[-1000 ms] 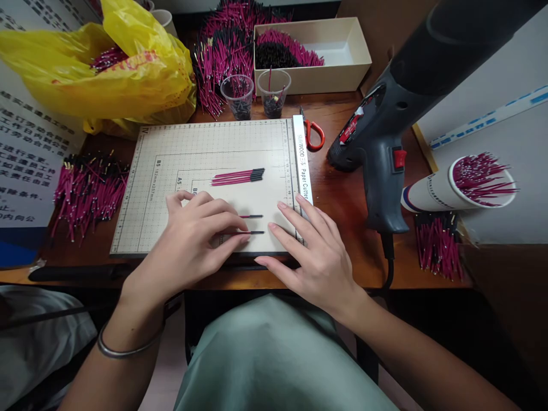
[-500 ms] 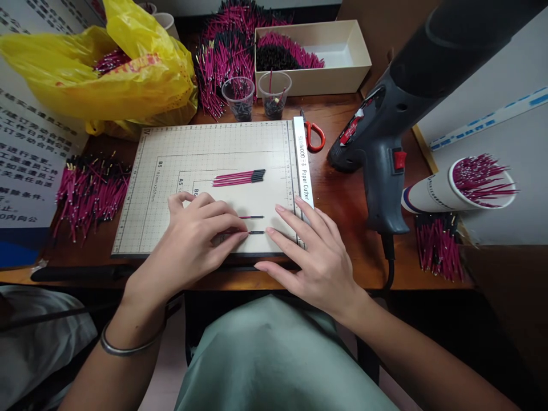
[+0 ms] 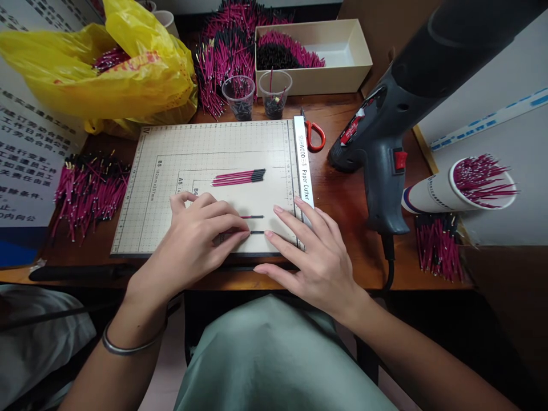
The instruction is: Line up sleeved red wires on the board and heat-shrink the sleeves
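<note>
- the lower wire [image 3: 257, 232] lies on the gridded board [image 3: 231, 140], near the front edge of this board; its black end points to the right.
- the left hand [image 3: 197, 228] has the thumb and a finger closed together on this wire, and the black end comes out past the fingertips.
- the right hand [image 3: 317, 245] is opened wide, with the fingers spread, and grips nothing that i can see; one fingertip is at the black end, but if it touches or is just beside, i cannot tell. its palm crosses the right edge of the board, and its thumb is by the front edge.
- the upper wire [image 3: 257, 216] is just behind, almost parallel; the left hand hides a part of it.
- farther back, a row of wires [image 3: 238, 177] lies side by side. a band of open board is between this row and the fingers, and wider open room goes to the back edge.
- on the right, a strip of table [image 3: 338, 211] separates the board from the heat gun [image 3: 381, 148].
</note>
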The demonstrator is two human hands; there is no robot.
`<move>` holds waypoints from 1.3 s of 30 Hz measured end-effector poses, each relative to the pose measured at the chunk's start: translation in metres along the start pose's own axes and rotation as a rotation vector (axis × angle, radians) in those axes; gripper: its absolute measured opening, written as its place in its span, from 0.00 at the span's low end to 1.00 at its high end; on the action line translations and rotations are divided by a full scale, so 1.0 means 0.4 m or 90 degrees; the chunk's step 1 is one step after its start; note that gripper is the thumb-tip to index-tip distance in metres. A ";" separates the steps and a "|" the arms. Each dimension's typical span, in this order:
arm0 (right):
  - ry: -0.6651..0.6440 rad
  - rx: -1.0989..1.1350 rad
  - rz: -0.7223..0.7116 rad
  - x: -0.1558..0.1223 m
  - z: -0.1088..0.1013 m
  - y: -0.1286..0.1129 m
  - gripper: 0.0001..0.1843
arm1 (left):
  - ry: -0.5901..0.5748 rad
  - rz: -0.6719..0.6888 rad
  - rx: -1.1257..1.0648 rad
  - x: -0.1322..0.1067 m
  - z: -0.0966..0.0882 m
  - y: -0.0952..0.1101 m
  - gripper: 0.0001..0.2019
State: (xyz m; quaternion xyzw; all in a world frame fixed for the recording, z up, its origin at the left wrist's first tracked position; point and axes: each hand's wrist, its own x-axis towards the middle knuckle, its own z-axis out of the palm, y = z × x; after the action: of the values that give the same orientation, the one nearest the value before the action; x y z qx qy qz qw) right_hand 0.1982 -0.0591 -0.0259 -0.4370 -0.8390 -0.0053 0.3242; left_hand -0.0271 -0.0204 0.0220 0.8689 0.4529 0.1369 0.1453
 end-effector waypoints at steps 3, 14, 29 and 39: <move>-0.007 0.003 -0.004 -0.002 0.000 0.001 0.22 | -0.008 0.000 0.008 -0.001 0.001 0.000 0.11; -0.009 -0.009 -0.023 -0.003 -0.003 0.004 0.22 | 0.007 0.021 0.024 -0.003 0.005 0.004 0.10; -0.006 -0.029 -0.033 -0.001 -0.002 0.003 0.23 | 0.010 0.014 0.035 -0.007 0.009 0.012 0.11; 0.004 -0.024 -0.023 -0.004 0.000 -0.001 0.21 | 0.045 0.046 0.060 -0.010 0.014 0.014 0.09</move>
State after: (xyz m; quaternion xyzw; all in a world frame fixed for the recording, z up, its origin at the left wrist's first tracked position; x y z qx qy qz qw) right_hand 0.1985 -0.0606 -0.0265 -0.4279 -0.8456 -0.0285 0.3180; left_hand -0.0232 -0.0273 0.0186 0.8853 0.4318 0.1514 0.0834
